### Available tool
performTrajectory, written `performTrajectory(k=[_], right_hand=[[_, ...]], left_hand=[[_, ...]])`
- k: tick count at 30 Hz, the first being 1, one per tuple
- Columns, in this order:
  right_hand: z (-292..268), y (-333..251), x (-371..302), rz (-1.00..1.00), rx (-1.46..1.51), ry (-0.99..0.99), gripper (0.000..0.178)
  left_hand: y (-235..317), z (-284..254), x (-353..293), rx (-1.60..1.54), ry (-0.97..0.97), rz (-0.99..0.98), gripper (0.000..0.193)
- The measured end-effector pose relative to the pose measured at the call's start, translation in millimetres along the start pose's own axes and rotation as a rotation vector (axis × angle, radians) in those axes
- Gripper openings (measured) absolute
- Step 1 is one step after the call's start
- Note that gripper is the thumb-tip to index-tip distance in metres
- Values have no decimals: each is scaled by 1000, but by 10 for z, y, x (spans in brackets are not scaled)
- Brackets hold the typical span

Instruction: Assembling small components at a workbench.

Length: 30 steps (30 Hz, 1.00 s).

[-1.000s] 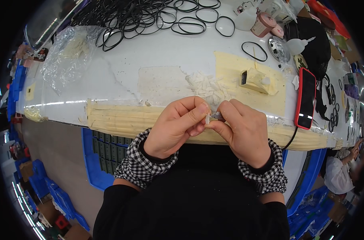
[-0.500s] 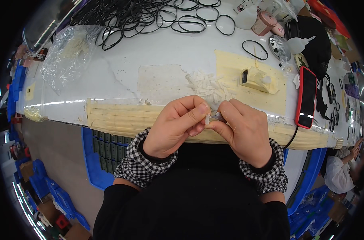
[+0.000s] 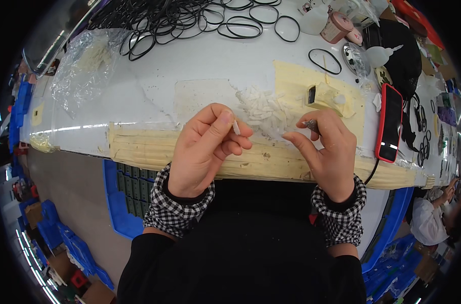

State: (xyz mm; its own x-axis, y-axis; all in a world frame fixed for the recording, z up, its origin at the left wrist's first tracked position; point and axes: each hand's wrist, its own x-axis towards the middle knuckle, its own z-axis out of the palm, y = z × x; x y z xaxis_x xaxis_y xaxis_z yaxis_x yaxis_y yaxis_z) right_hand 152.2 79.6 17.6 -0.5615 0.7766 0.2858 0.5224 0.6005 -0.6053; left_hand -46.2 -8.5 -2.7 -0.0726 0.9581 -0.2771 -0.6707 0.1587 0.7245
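My left hand [image 3: 200,149] is closed above the table's front edge, pinching a small white strip [image 3: 236,127] between thumb and fingers. To its right, my right hand [image 3: 336,149] has a small grey metal piece, like a short blade [image 3: 310,124], tucked in its curled fingers. The thumb of that hand stands apart from the fingers. How the grey piece is held is partly hidden. Just beyond both hands lies a loose pile of similar white strips [image 3: 261,104]. A tape-wrapped block [image 3: 329,99] with a dark end sits near my right hand on yellow tape.
Black rubber-like loops [image 3: 164,17] are heaped at the far side. A clear plastic bag [image 3: 83,71] lies at left. At right are a red-framed phone [image 3: 389,124] with a cable and a pink cup [image 3: 337,26]. Blue crates [image 3: 120,202] stand below the tape-covered table edge [image 3: 154,152].
My hands have moved apart from where they met, the left going left and the right going right. The white strip stays in my left hand and the grey piece in my right.
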Motion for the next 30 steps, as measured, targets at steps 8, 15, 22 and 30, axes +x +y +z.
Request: performTrajectory(k=[8, 15, 22, 30], right_hand=[[264, -80, -60, -48, -113, -124, 16], [264, -69, -24, -11, -24, -61, 15], [124, -227, 45, -11, 323, -21, 14], [58, -174, 15, -88, 231, -150, 25]], left_hand=[[-23, -39, 25, -128, 49, 70, 23], [-29, 42, 2, 22, 43, 43, 24], [-143, 167, 26, 8, -102, -28, 18], [-119, 175, 45, -6, -84, -93, 19]])
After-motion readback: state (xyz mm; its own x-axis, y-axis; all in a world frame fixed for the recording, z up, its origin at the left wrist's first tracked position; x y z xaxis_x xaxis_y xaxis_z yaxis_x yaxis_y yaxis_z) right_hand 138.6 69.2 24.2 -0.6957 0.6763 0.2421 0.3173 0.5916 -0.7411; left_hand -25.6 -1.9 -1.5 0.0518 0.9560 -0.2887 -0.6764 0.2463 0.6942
